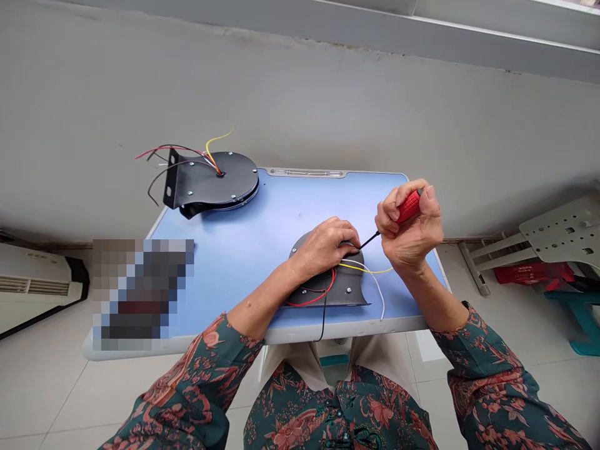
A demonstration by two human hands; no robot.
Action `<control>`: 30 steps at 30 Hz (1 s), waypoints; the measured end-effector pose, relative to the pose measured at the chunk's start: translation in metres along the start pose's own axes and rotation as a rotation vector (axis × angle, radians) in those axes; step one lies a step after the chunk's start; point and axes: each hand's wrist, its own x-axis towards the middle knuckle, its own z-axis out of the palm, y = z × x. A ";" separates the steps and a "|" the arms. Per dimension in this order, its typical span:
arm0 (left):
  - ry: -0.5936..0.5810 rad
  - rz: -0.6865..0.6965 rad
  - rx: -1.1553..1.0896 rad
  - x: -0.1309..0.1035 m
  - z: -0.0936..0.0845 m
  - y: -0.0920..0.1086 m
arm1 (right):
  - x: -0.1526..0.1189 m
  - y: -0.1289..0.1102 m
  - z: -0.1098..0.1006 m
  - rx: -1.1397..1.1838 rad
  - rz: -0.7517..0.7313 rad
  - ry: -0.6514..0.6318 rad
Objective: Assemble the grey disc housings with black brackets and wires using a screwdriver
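My right hand [415, 234] is wrapped round the red handle of a screwdriver [409, 207]. Its dark shaft slants down to the left, and the tip meets the far right edge of a black metal bracket unit [347, 286] close to the front of the table. Over the rounded part of that unit lies my left hand [325, 244], fingers bent and closed on the plate beside the screwdriver tip. White, yellow, red and black wires come out from under this hand. What its fingertips touch, perhaps a screw, is hidden.
A second black bracket unit [234, 172] with loose coloured wires stands at the back left of the blue table [281, 203]. A blurred-out dark object [145, 294] lies at the left. A white appliance [37, 284] and a white metal frame [557, 231] flank the table.
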 end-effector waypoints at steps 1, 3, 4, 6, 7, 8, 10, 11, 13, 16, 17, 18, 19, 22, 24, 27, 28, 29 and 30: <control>-0.003 -0.001 -0.001 0.000 0.000 0.000 | 0.000 0.000 0.000 0.000 0.000 -0.001; -0.007 -0.003 -0.001 0.000 -0.001 0.001 | 0.000 0.000 0.001 0.005 0.000 -0.001; -0.008 -0.003 0.000 0.000 -0.001 0.001 | -0.001 0.000 0.001 0.009 0.004 -0.004; -0.007 0.000 0.001 0.000 -0.001 0.001 | -0.002 0.000 0.001 0.020 0.020 -0.019; -0.006 0.003 0.001 0.000 -0.001 0.001 | -0.003 -0.001 0.002 0.028 0.025 -0.027; -0.006 0.007 -0.001 0.000 -0.001 0.001 | -0.004 -0.001 0.002 0.037 0.028 -0.038; -0.004 0.014 -0.006 0.000 -0.001 0.001 | -0.006 -0.001 0.003 0.060 0.020 -0.063; -0.004 0.017 -0.009 0.000 -0.001 0.000 | -0.006 -0.001 0.003 0.071 0.013 -0.075; -0.003 0.016 -0.017 0.000 -0.002 0.000 | -0.005 0.000 0.003 0.082 0.010 -0.088; 0.018 0.003 -0.023 0.001 -0.002 0.001 | -0.002 0.002 0.002 0.073 0.024 -0.066; 0.028 0.004 -0.025 0.001 -0.001 0.001 | -0.002 0.003 0.003 0.070 0.026 -0.061; 0.039 0.010 -0.026 0.002 0.000 0.001 | -0.002 0.004 0.003 0.070 0.022 -0.063; 0.048 0.022 -0.030 0.002 0.001 0.001 | -0.003 0.005 0.005 0.073 0.010 -0.070; 0.087 0.054 -0.047 0.003 0.005 0.003 | -0.009 0.011 0.010 0.063 -0.051 -0.087; 0.130 0.039 -0.058 0.003 0.008 0.005 | -0.012 0.014 0.014 -0.005 -0.074 -0.074; 0.180 -0.014 -0.085 0.004 0.010 0.010 | -0.013 0.014 0.015 -0.148 -0.076 -0.063; 0.184 -0.033 -0.106 0.004 0.011 0.011 | -0.012 0.011 0.013 -0.193 -0.074 -0.079; 0.182 -0.053 -0.129 0.004 0.010 0.012 | -0.010 0.007 0.010 -0.239 -0.073 -0.107; 0.178 -0.073 -0.150 0.004 0.010 0.012 | -0.008 0.001 0.006 -0.290 -0.076 -0.144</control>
